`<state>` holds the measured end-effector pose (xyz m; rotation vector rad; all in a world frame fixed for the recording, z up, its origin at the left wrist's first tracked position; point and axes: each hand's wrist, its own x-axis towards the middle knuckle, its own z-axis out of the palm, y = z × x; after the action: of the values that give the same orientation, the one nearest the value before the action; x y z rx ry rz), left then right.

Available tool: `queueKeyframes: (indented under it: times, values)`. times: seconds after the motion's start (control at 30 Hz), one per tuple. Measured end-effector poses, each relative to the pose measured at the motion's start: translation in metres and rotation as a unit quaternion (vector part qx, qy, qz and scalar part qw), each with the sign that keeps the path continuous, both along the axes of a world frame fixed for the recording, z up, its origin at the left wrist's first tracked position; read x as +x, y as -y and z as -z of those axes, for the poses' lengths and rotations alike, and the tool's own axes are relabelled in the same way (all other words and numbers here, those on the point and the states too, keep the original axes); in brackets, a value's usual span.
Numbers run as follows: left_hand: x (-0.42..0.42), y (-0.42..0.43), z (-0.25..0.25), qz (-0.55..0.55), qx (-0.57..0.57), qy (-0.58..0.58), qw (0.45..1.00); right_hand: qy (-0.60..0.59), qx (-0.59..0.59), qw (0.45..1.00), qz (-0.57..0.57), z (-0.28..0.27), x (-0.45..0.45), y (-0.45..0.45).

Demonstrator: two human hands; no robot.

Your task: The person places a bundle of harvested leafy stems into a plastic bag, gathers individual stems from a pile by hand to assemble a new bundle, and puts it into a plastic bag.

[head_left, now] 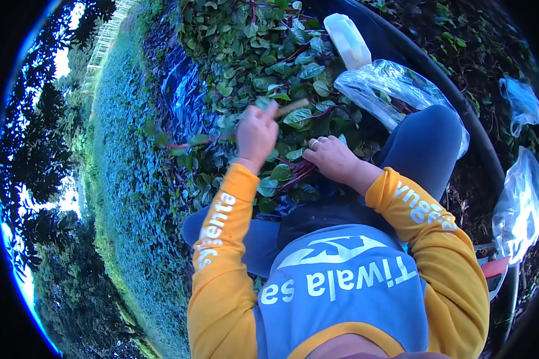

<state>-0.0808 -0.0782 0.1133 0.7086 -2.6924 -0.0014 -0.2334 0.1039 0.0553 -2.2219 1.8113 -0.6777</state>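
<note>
Red stems (pixel 299 172) bunch in the curled right hand (pixel 334 159), needing a snug hold; the closed left hand (pixel 257 136) seems to pinch a vine (pixel 182 145).

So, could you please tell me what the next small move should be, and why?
Probably bring the left hand's leafy stem over to the bunch, since it trails off to the side while the right hand holds similar reddish stems together.

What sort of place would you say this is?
Probably a farm field or vegetable plot: green leafy plants with reddish stems grow densely before the person, low green growth stretches beyond, and tall dark-leaved trees border it.
</note>
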Motion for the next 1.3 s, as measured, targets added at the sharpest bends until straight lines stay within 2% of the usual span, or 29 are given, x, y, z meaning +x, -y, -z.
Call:
queueKeyframes:
  times: [0.07,0.1,0.13,0.2,0.27,0.3,0.37,0.43,0.5,0.53,0.57,0.6,0.63,0.73,0.77,0.8,0.87,1.0,1.03,1.07,1.1,1.13,1.17,1.2,1.27,1.3]
  values:
    - [0.013,-0.022,0.059,0.064,0.138,0.024,0.988,-0.003,-0.001,1.000,0.010,0.000,0.002,0.000]
    - [0.013,-0.035,0.079,0.062,0.298,-0.054,0.951,-0.003,0.004,1.000,0.012,0.000,0.003,0.000]
    - [0.015,-0.044,0.098,0.056,0.449,-0.130,0.882,0.011,0.003,0.999,0.039,-0.001,0.002,0.000]
    - [0.022,-0.045,0.120,0.039,0.489,-0.090,0.867,0.022,0.003,0.998,0.066,0.003,0.001,-0.002]
    - [0.011,-0.062,0.107,-0.077,0.639,-0.193,0.741,0.042,-0.023,0.992,0.116,0.011,0.001,-0.001]
    - [0.004,-0.077,0.095,-0.093,0.544,-0.232,0.801,0.041,-0.023,0.992,0.117,0.013,0.000,0.000]
    - [0.000,-0.080,0.084,-0.100,0.541,-0.225,0.804,-0.019,-0.002,0.987,0.159,0.013,0.001,0.001]
    - [-0.004,-0.078,0.071,-0.108,0.538,-0.215,0.808,-0.028,0.016,0.987,0.157,0.010,0.000,0.003]
    - [-0.014,-0.063,0.061,-0.115,0.554,-0.089,0.819,-0.036,0.036,0.986,0.160,0.011,-0.003,0.006]
    - [-0.025,-0.055,0.062,-0.113,0.555,-0.086,0.820,-0.052,0.010,0.985,0.167,0.014,-0.005,0.007]
    - [-0.038,-0.045,0.064,-0.039,0.416,-0.060,0.907,-0.068,-0.014,0.983,0.172,0.015,-0.006,0.007]
    - [-0.050,-0.038,0.066,0.035,0.263,-0.034,0.964,-0.068,-0.012,0.983,0.173,0.016,-0.006,0.006]
    - [-0.060,-0.034,0.069,0.036,0.263,-0.034,0.964,-0.087,0.012,0.983,0.162,0.015,-0.006,0.006]
    - [-0.097,-0.026,0.080,0.123,0.051,0.041,0.990,-0.107,0.054,0.980,0.157,0.015,-0.005,0.004]
    - [-0.101,-0.023,0.092,0.116,-0.002,0.073,0.991,-0.103,0.060,0.983,0.138,0.015,-0.005,0.002]
    - [-0.103,-0.017,0.101,0.118,-0.003,0.070,0.991,-0.099,0.068,0.986,0.119,0.015,-0.005,-0.001]
    - [-0.106,-0.005,0.106,0.083,0.019,0.141,0.986,-0.104,0.059,0.986,0.120,0.016,-0.006,-0.005]
    - [-0.092,0.019,0.075,0.070,0.152,-0.042,0.985,-0.085,0.072,0.988,0.106,0.014,-0.005,-0.008]
    - [-0.085,0.031,0.059,0.077,0.180,-0.035,0.980,-0.086,0.063,0.989,0.098,0.011,-0.006,-0.007]
    - [-0.076,0.040,0.043,0.036,0.242,-0.004,0.970,-0.087,0.054,0.991,0.090,0.009,-0.005,-0.005]
    - [-0.065,0.051,0.037,0.025,0.355,-0.049,0.933,-0.084,0.049,0.992,0.086,0.009,-0.004,-0.003]
    - [-0.052,0.063,0.035,0.013,0.461,-0.097,0.882,-0.088,0.024,0.993,0.078,0.012,-0.003,-0.001]
    - [-0.041,0.071,0.025,-0.054,0.603,-0.094,0.790,-0.091,-0.002,0.993,0.070,0.012,-0.002,0.001]
    - [-0.029,0.076,0.016,-0.060,0.599,-0.096,0.793,-0.089,-0.007,0.994,0.064,0.012,0.000,0.003]
    - [-0.006,0.081,0.002,-0.082,0.778,-0.156,0.603,-0.070,-0.017,0.997,0.032,0.007,0.003,0.007]
    - [0.004,0.085,0.004,-0.082,0.785,-0.127,0.601,-0.068,-0.019,0.997,0.028,0.005,0.004,0.009]
